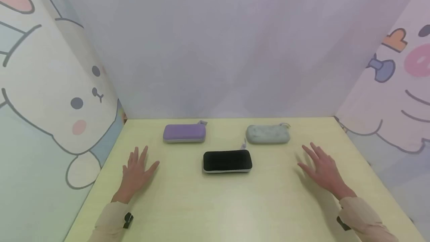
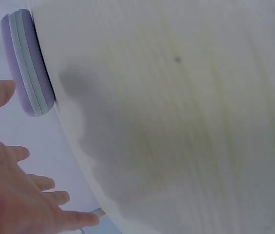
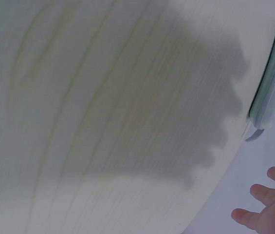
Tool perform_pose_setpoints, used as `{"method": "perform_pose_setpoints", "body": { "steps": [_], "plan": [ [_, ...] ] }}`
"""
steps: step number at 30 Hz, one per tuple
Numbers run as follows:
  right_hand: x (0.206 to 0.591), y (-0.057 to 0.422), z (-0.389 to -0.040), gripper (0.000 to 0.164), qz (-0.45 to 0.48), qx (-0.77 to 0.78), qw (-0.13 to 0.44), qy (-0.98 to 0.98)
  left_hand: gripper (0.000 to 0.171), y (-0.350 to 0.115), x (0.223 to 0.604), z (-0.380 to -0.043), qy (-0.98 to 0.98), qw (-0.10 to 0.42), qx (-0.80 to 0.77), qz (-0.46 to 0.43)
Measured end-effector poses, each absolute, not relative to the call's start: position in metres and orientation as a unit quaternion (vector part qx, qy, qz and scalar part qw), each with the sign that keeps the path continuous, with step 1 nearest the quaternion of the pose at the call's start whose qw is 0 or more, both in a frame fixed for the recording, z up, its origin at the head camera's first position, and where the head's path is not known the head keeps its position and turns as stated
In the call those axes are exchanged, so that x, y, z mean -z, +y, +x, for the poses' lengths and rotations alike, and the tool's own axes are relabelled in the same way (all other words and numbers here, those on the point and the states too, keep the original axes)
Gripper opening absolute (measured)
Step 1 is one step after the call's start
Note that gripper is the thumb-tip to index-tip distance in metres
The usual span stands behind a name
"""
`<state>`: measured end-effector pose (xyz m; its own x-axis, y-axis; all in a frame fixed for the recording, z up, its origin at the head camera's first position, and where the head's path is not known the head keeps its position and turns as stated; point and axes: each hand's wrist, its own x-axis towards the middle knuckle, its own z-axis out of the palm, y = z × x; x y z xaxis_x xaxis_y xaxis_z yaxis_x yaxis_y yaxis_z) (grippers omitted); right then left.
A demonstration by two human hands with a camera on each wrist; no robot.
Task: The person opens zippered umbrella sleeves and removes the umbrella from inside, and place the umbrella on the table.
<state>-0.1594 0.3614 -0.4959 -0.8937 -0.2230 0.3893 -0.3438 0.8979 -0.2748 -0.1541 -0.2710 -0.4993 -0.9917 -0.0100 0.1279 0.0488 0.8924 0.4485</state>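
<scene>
Three zip cases lie on the pale wooden table. A purple case [image 1: 184, 133] is at the back left, and a grey-green one [image 1: 268, 134] at the back right. Nearer the middle sits a case with a black top [image 1: 227, 160] and a light lower edge. My left hand [image 1: 135, 174] is spread over the left side of the table, nearest the purple case [image 2: 28, 62] and apart from it. On the right side, my right hand [image 1: 323, 169] has its fingers extended, apart from the grey-green case [image 3: 271, 78]. Neither hand holds anything.
The table [image 1: 221, 204] meets a plain pale back wall [image 1: 215, 47]. Side panels with cartoon animals, a rabbit [image 1: 57, 85] at left and a white figure [image 1: 386, 100] at right, flank it. Each case has a small strap at its right end.
</scene>
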Motion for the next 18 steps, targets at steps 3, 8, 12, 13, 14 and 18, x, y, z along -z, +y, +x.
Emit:
{"method": "perform_pose_setpoints", "body": {
  "steps": [3, 8, 12, 13, 14, 18],
  "plan": [
    [0.494, 0.36, -0.163, 0.067, 0.157, -0.174, 0.205, -0.95, 0.077, -0.274, 0.503, -0.157, -0.963, 0.091, 0.254, -0.026],
    [0.487, 0.355, -0.166, 0.068, 0.161, -0.198, 0.209, -0.944, 0.078, -0.28, 0.51, -0.163, -0.944, 0.123, 0.303, -0.042],
    [0.479, 0.348, -0.166, 0.064, 0.157, -0.236, 0.195, -0.939, 0.077, -0.282, 0.51, -0.165, -0.928, 0.132, 0.348, -0.03],
    [0.477, 0.346, -0.167, 0.062, 0.158, -0.242, 0.196, -0.937, 0.077, -0.282, 0.509, -0.166, -0.924, 0.131, 0.359, -0.025],
    [0.476, 0.345, -0.167, 0.061, 0.159, -0.248, 0.2, -0.934, 0.077, -0.281, 0.507, -0.166, -0.919, 0.127, 0.373, -0.019],
    [0.469, 0.34, -0.17, 0.055, 0.151, -0.272, 0.213, -0.926, 0.079, -0.278, 0.501, -0.17, -0.9, 0.108, 0.422, -0.006]
  ]
}}
